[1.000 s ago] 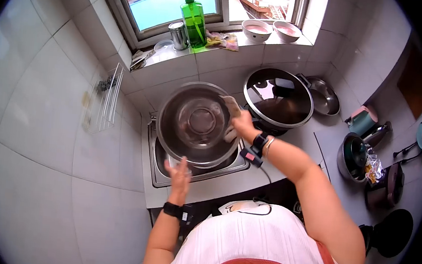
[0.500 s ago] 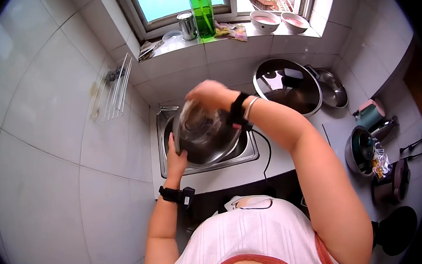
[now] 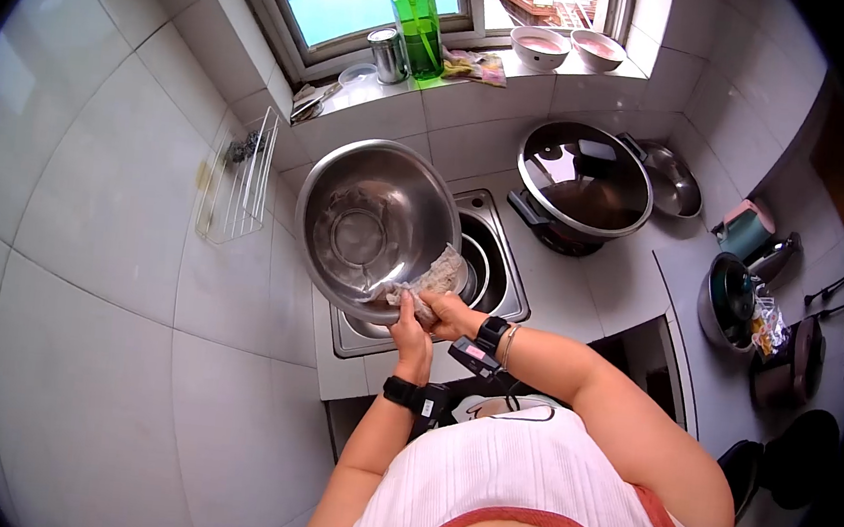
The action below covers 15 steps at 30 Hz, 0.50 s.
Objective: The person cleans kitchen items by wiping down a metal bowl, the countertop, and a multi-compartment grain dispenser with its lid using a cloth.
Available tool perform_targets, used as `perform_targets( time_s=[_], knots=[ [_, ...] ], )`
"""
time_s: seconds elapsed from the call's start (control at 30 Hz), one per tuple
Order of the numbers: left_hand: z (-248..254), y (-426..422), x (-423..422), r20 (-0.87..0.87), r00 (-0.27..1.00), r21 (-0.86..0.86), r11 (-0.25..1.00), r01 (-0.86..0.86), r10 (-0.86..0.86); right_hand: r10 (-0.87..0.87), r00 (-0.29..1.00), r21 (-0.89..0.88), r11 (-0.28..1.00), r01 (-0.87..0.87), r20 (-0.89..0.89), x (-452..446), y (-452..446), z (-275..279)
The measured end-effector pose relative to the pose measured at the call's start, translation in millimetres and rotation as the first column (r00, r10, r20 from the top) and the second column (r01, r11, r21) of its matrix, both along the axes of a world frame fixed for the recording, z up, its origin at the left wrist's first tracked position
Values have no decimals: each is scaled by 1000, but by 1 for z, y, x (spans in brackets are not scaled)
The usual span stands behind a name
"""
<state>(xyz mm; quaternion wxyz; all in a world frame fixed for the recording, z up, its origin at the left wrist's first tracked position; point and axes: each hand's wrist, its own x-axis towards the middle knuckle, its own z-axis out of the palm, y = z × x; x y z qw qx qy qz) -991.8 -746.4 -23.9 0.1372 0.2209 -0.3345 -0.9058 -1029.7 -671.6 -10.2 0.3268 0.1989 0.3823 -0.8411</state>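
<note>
Above the sink (image 3: 512, 289), left fingers (image 3: 408, 312) clamp the steel basin (image 3: 330, 225) at its rim; right fingers (image 3: 437, 303) hold the cloth (image 3: 441, 272).

Tilted steel basin (image 3: 359, 233) above sink

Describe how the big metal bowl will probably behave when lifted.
The bowl looks thin-rimmed, so probably stiff but light for its size. Its smooth, shiny wall may be slippery. With both hands at one edge, it could tip.
</note>
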Motion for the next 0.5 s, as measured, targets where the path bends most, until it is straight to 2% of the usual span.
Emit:
perform_targets(
  time_s=[0.07,0.1,0.13,0.2,0.23,0.27,0.3,0.33,0.4,0.47,0.5],
  knots=[
    [10,-8,2,-47,998,-74,996,-54,50,166,986,-41,985,-166,-3,-8,17,-6],
    [-3,-31,3,57,990,-45,990,135,-132,239,971,-2,971,-239,-27,-4,32,15],
    [2,-38,7,59,990,-44,990,133,-130,376,926,147,919,-366,-42,-15,45,0],
    [16,-49,18,150,984,-258,957,134,-97,512,857,422,790,-444,-59,-28,67,-6],
    [12,-56,21,191,974,-379,906,188,-123,445,878,347,863,-367,-176,-34,70,1],
    [7,-59,24,193,974,-381,906,186,-119,361,888,259,921,-292,-285,-41,72,7],
    [9,-58,29,226,959,-400,881,253,-173,266,886,312,939,-148,-381,-52,68,18],
    [13,-56,34,260,938,-417,850,322,-228,171,862,346,938,6,-477,-63,59,32],
    [25,-46,42,286,921,-387,847,364,-265,-90,837,367,870,329,-539,-73,33,74],
    [26,-35,45,188,907,-193,892,409,-376,-127,757,302,865,402,-641,-102,18,76],
    [32,-31,49,185,901,-203,882,425,-392,-101,657,302,829,471,-747,-110,7,74]
  ],
)
